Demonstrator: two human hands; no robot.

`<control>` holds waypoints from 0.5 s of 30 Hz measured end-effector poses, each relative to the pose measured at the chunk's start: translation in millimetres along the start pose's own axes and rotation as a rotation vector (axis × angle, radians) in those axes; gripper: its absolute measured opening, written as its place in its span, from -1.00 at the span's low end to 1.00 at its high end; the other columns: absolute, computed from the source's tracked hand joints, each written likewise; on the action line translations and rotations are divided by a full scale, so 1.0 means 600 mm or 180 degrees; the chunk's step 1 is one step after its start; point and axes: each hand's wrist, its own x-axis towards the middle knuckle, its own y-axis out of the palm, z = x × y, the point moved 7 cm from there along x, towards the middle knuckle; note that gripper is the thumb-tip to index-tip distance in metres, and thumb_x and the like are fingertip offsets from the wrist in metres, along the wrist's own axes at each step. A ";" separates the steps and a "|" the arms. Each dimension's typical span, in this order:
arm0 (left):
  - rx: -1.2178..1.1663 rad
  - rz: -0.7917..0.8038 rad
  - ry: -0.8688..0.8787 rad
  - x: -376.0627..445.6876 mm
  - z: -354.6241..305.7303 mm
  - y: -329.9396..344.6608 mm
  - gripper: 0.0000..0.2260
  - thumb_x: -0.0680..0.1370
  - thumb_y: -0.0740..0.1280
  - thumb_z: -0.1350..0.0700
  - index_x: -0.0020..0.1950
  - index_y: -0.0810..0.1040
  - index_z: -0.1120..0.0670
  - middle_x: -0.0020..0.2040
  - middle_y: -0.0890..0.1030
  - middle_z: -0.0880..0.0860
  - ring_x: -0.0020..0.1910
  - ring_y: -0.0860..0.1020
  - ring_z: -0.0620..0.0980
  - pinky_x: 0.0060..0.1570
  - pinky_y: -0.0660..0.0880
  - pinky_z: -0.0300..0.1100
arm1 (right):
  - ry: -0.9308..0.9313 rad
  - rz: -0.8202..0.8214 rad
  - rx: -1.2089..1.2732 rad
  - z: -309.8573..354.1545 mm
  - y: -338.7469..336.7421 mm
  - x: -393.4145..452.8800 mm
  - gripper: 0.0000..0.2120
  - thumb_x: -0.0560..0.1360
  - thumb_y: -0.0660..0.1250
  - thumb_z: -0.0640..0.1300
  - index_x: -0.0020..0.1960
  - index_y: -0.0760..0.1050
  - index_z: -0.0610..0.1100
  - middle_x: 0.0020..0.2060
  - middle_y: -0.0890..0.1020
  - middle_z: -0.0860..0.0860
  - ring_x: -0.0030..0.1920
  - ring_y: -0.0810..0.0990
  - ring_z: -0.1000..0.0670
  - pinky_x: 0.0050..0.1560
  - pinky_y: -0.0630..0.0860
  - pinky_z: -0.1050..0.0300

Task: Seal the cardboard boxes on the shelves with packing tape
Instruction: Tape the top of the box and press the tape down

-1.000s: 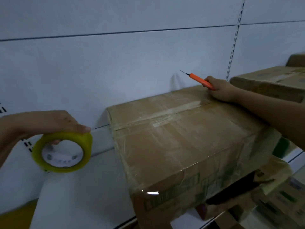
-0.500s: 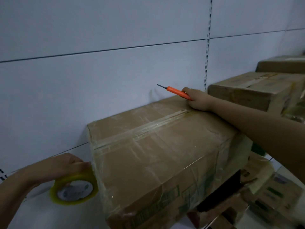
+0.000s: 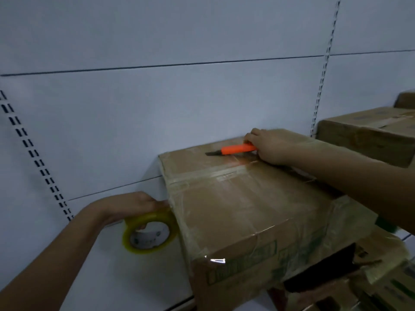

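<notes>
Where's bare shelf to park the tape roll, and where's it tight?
Bare white shelf lies left of the cardboard box, in front of the back panel, below the left hand gripping the tape roll. Tight: the roll sits against the box's left side. On the right, a second box crowds in, and the right hand with the orange cutter occupies the box's far top.

The orange knife's (image 3: pixel 238 149) handle end was hidden inside the right hand (image 3: pixel 270 145), and the left hand (image 3: pixel 132 205) covered the top of the tape roll (image 3: pixel 149 234), whose core label was too blurred to read. At the right edge of the frame, the second cardboard box (image 3: pixel 368 135) was cut off. The green print on the front of the near box (image 3: pixel 242 212) was too smeared to read.
</notes>
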 end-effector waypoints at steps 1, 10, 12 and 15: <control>-0.0031 -0.0091 -0.0028 -0.035 -0.046 -0.001 -0.24 0.27 0.30 -0.52 0.08 0.67 0.10 -0.06 0.70 0.20 -0.17 0.67 0.11 -0.04 0.62 0.03 | -0.0004 -0.0015 -0.0043 0.019 -0.005 0.001 -0.74 0.63 0.14 -0.08 0.32 0.34 0.00 0.16 0.46 0.01 0.05 0.50 -0.08 -0.13 0.25 0.10; -0.0171 -0.0323 -0.0027 -0.079 -0.072 0.005 -0.42 0.44 0.23 -0.47 -0.21 0.66 0.03 -0.34 0.65 0.06 -0.35 0.61 -0.07 -0.21 0.61 -0.19 | 0.0227 -0.0297 0.0939 0.194 -0.015 0.035 -0.75 0.58 0.21 -0.10 0.26 0.40 -0.05 0.08 0.50 -0.07 0.07 0.52 -0.14 0.00 0.41 0.03; -0.0300 -0.0295 -0.0014 -0.078 -0.067 0.008 -0.44 0.43 0.23 -0.48 -0.24 0.65 0.00 -0.33 0.65 0.05 -0.33 0.61 -0.05 -0.18 0.62 -0.17 | 0.0151 -0.0535 0.1034 0.261 -0.032 0.037 -0.72 0.55 0.25 -0.13 0.25 0.42 -0.08 0.09 0.50 -0.09 0.08 0.53 -0.16 -0.03 0.39 0.03; -0.0332 -0.0355 -0.0062 -0.086 -0.064 0.013 -0.47 0.46 0.21 -0.46 -0.24 0.65 -0.04 -0.35 0.66 0.02 -0.30 0.63 -0.04 -0.13 0.62 -0.15 | 0.0004 -0.0720 0.1102 0.352 -0.052 0.047 -0.76 0.52 0.23 -0.20 0.19 0.43 -0.14 0.05 0.50 -0.12 -0.01 0.54 -0.19 -0.08 0.40 0.01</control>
